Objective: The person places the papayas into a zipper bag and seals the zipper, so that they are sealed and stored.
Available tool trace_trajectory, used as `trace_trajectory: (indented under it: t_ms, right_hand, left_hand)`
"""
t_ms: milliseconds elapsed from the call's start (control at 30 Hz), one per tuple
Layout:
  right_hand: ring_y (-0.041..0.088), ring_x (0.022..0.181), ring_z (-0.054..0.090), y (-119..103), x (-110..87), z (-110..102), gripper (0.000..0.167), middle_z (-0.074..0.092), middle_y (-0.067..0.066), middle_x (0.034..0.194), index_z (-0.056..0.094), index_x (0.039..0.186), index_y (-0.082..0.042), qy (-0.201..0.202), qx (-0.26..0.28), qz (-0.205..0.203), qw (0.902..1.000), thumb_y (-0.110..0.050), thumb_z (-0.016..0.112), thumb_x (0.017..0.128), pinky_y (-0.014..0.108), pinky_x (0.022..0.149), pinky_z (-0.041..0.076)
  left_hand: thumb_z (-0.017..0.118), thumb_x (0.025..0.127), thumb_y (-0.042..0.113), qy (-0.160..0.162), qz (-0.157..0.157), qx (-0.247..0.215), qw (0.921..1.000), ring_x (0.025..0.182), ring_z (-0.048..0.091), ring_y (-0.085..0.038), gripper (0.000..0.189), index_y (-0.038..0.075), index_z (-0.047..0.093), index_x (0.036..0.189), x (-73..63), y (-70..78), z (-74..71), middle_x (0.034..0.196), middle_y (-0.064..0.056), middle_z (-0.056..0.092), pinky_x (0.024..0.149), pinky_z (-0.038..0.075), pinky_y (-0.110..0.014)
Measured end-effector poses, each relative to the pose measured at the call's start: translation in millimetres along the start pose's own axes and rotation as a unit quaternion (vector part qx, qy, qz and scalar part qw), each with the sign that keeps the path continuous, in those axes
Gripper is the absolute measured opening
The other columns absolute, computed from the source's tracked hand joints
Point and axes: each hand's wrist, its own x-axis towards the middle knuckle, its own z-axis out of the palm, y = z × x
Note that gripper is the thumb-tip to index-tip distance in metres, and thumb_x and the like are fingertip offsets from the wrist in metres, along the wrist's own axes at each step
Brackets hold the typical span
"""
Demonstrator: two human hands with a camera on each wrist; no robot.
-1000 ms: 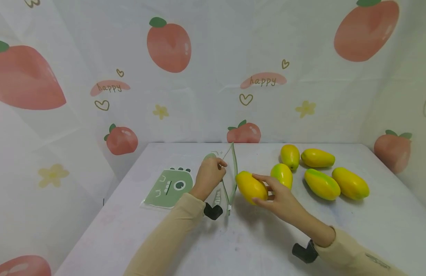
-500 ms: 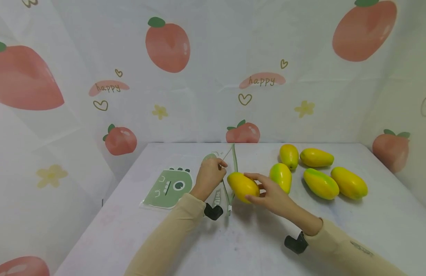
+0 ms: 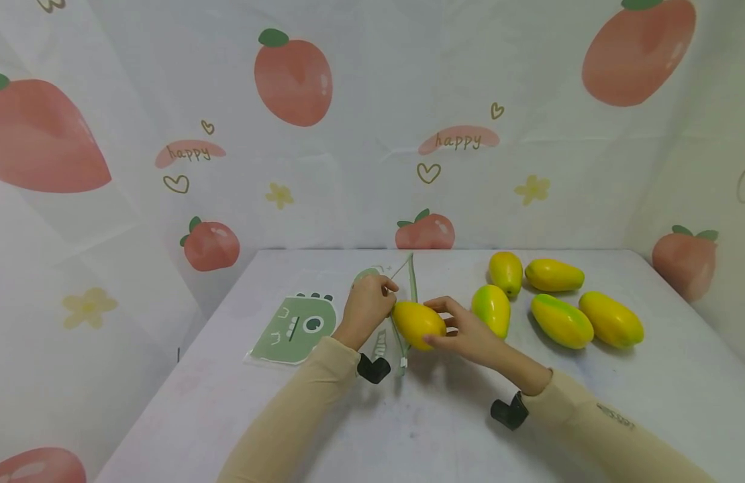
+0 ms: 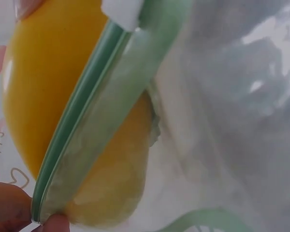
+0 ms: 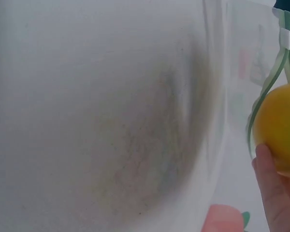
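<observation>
My left hand (image 3: 368,305) pinches the green zip edge (image 4: 82,116) of a clear zip bag (image 4: 222,111) between thumb and finger, and the bag's mouth gapes to the right. A yellow mango (image 3: 417,325) is at that mouth, held in my right hand (image 3: 469,334) with the fingers over its top and the thumb below. Part of the mango shows through the film beyond the zip edge in the left wrist view. A white slider (image 5: 287,38) sits on the green strip. In the right wrist view, the mango (image 5: 280,128) is cut off by the frame's edge.
Several more yellow mangoes (image 3: 562,320), some tinged green, lie on the white table (image 3: 421,429) at the right. A flat bag with a green one-eyed monster print (image 3: 296,330) lies to the left. A fruit-printed cloth (image 3: 354,181) hangs behind the table.
My right hand has moved left with the mango, bringing it from beside the bag to its mouth. My left hand has stayed in place on the zip edge.
</observation>
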Motion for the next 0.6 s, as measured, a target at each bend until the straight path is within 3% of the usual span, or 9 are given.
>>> trace_trajectory:
  t_ms: [167,300,600]
  right_hand:
    - [0.031,0.111,0.058,3,3.8,-1,0.059,0.049,0.015,0.139,0.046,0.14,-0.014,-0.008,0.014,0.016,0.9997,-0.029,0.069,0.088,0.046,0.097,0.05]
    - [0.036,0.116,0.055,6,7.0,-2,0.062,0.047,0.018,0.14,0.042,0.143,-0.01,-0.005,0.032,0.037,0.9988,-0.029,0.068,0.089,0.048,0.098,0.048]
    - [0.038,0.121,0.053,10,12.0,-1,0.054,0.05,0.019,0.135,0.046,0.129,0.0,0.009,0.063,0.055,0.9965,-0.029,0.068,0.09,0.047,0.1,0.048]
  left_hand:
    - [0.059,0.082,0.004,0.004,0.003,0.006,1.0,0.052,0.055,-0.011,0.021,0.007,0.074,0.096,0.4,0.3,-0.9,0.077,-0.004,0.061,0.052,0.046,-0.021]
    - [0.06,0.083,0.003,0.009,0.008,0.01,0.9999,0.054,0.054,-0.011,0.02,0.008,0.074,0.095,0.0,1.1,-1.9,0.078,-0.004,0.061,0.053,0.046,-0.021]
    - [0.059,0.083,0.003,0.004,0.007,0.006,1.0,0.05,0.055,-0.01,0.02,0.008,0.074,0.095,0.5,3.1,-1.8,0.077,-0.003,0.061,0.051,0.046,-0.021]
